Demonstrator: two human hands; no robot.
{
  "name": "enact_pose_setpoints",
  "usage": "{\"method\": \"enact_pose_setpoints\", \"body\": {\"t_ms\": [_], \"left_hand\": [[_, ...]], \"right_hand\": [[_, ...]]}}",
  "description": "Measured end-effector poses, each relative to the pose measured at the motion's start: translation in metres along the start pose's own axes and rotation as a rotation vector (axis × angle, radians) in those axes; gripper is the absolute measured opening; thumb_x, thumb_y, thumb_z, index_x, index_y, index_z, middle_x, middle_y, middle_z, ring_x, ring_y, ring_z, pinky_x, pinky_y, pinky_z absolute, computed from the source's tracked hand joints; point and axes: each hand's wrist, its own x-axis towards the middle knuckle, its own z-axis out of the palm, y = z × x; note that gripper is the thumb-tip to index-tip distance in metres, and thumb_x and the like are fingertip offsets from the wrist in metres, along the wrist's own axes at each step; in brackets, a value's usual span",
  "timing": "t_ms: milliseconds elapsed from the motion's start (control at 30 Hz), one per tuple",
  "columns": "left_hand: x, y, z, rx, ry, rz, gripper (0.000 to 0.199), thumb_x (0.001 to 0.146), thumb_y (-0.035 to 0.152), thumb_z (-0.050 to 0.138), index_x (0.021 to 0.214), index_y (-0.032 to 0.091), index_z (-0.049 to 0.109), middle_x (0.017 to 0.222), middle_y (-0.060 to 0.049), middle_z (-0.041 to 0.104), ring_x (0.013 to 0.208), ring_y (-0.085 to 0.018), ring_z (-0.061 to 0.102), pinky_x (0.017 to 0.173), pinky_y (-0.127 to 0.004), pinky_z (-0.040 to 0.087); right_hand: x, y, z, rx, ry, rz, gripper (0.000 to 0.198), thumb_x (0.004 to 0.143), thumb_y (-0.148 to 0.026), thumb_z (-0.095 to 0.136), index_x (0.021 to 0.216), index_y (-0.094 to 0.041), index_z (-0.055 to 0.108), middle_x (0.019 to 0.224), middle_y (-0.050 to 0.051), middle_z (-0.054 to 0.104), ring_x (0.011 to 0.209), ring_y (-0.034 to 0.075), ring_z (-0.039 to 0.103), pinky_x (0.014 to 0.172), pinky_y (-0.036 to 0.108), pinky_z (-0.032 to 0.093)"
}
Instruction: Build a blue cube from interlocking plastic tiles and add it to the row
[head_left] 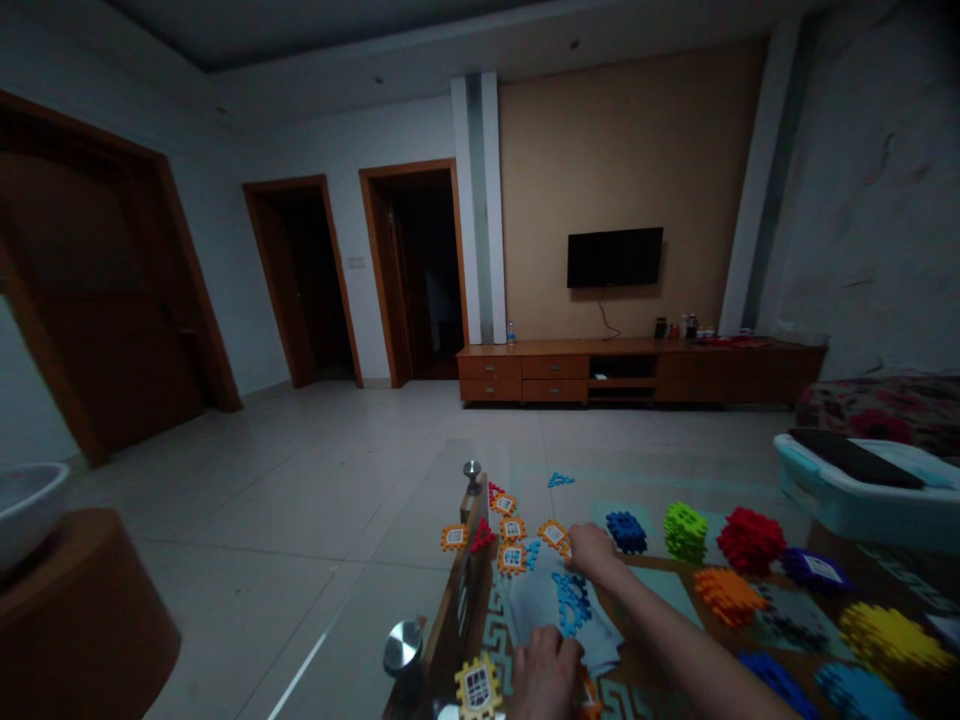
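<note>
Two hands out: right hand (589,551) pinching an orange tile (555,535), left hand (546,672) fisted on cloth (540,600).

The orange tile (554,534) was a small flat square piece with toothed edges and a pale printed centre; it lay on the table top, just under the fingertips of the right hand (590,551), among several like orange pieces. The light blue cloth (541,605) lay spread and creased between the two hands, a blue toothed piece resting on it, and the left hand (545,673) lay closed on its near edge
</note>
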Motion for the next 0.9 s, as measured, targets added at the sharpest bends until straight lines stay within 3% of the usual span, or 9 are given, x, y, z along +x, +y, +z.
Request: {"method": "enact_pose_setpoints", "body": {"t_ms": [100, 267, 333, 500, 567, 667, 733, 800, 900], "left_hand": [[-0.003, 0.005, -0.005, 0.009, -0.006, -0.031, 0.053, 0.083, 0.013, 0.043, 0.132, 0.026, 0.056, 0.142, -0.010, 0.052, 0.136, -0.029, 0.042, 0.109, -0.048, 0.034], [0.000, 0.004, -0.003, -0.020, -0.023, -0.066, 0.075, 0.075, 0.007, 0.047, 0.148, 0.022, 0.037, 0.147, -0.014, 0.048, 0.139, -0.032, 0.039, 0.112, -0.051, 0.031], [0.003, 0.000, 0.001, -0.037, -0.017, -0.059, 0.086, 0.068, 0.005, 0.054, 0.150, 0.021, 0.033, 0.147, -0.013, 0.049, 0.138, -0.032, 0.039, 0.114, -0.050, 0.030], [0.001, -0.016, 0.005, -0.120, 0.002, -0.047, 0.109, 0.057, 0.010, 0.069, 0.154, 0.020, 0.022, 0.154, -0.011, 0.042, 0.143, -0.029, 0.034, 0.118, -0.038, 0.027], [-0.003, -0.028, 0.002, -0.143, 0.053, -0.057, 0.109, 0.057, 0.017, 0.072, 0.154, 0.021, 0.023, 0.156, -0.009, 0.040, 0.144, -0.027, 0.033, 0.119, -0.035, 0.026], [-0.004, -0.052, -0.007, -0.126, 0.241, -0.070, 0.082, 0.071, 0.022, 0.059, 0.149, 0.022, 0.035, 0.156, -0.004, 0.041, 0.146, -0.022, 0.032, 0.119, -0.034, 0.025], [0.003, -0.070, -0.019, -0.082, 0.377, -0.075, 0.065, 0.078, 0.017, 0.046, 0.143, 0.023, 0.045, 0.154, -0.002, 0.044, 0.144, -0.018, 0.034, 0.117, -0.033, 0.027], [0.017, -0.086, -0.036, -0.008, 0.467, -0.108, 0.064, 0.080, 0.009, 0.038, 0.140, 0.026, 0.048, 0.154, 0.001, 0.044, 0.143, -0.014, 0.034, 0.115, -0.030, 0.029], [0.047, -0.101, -0.067, 0.139, 0.432, -0.234, 0.071, 0.077, 0.002, 0.038, 0.144, 0.025, 0.043, 0.159, -0.001, 0.035, 0.147, -0.017, 0.029, 0.113, -0.032, 0.032]], "right_hand": [[0.002, 0.002, -0.002, -0.060, -0.064, 0.025, 0.036, 0.062, -0.012, 0.077, 0.098, -0.009, 0.074, 0.109, 0.024, 0.071, 0.104, 0.039, 0.067, 0.083, 0.044, 0.053], [-0.008, 0.013, -0.016, -0.065, -0.065, -0.032, 0.048, 0.071, -0.024, 0.070, 0.116, -0.009, 0.065, 0.117, 0.021, 0.065, 0.111, 0.033, 0.062, 0.088, 0.038, 0.049], [-0.022, 0.020, -0.019, -0.032, -0.068, -0.140, 0.049, 0.071, -0.025, 0.068, 0.118, -0.012, 0.063, 0.116, 0.017, 0.064, 0.111, 0.028, 0.060, 0.091, 0.034, 0.046], [-0.079, 0.030, -0.018, 0.147, -0.166, -0.582, 0.050, 0.069, -0.022, 0.066, 0.118, -0.013, 0.061, 0.113, 0.014, 0.059, 0.105, 0.026, 0.056, 0.092, 0.035, 0.045], [-0.103, 0.026, -0.017, 0.184, -0.216, -0.648, 0.052, 0.069, -0.023, 0.068, 0.120, -0.014, 0.060, 0.115, 0.014, 0.058, 0.107, 0.027, 0.055, 0.092, 0.036, 0.045], [-0.122, 0.017, -0.017, 0.188, -0.289, -0.656, 0.049, 0.070, -0.023, 0.070, 0.118, -0.016, 0.061, 0.116, 0.014, 0.058, 0.106, 0.029, 0.055, 0.091, 0.038, 0.046], [-0.119, 0.014, -0.019, 0.195, -0.310, -0.662, 0.051, 0.069, -0.022, 0.072, 0.119, -0.017, 0.062, 0.117, 0.013, 0.059, 0.108, 0.029, 0.055, 0.093, 0.038, 0.046], [-0.101, 0.014, -0.021, 0.223, -0.273, -0.637, 0.058, 0.067, -0.021, 0.074, 0.124, -0.019, 0.061, 0.122, 0.012, 0.058, 0.113, 0.028, 0.054, 0.098, 0.037, 0.044], [-0.054, 0.011, -0.024, 0.200, -0.140, -0.418, 0.052, 0.073, -0.018, 0.070, 0.124, -0.019, 0.062, 0.127, 0.012, 0.060, 0.119, 0.025, 0.055, 0.102, 0.032, 0.041]]}}
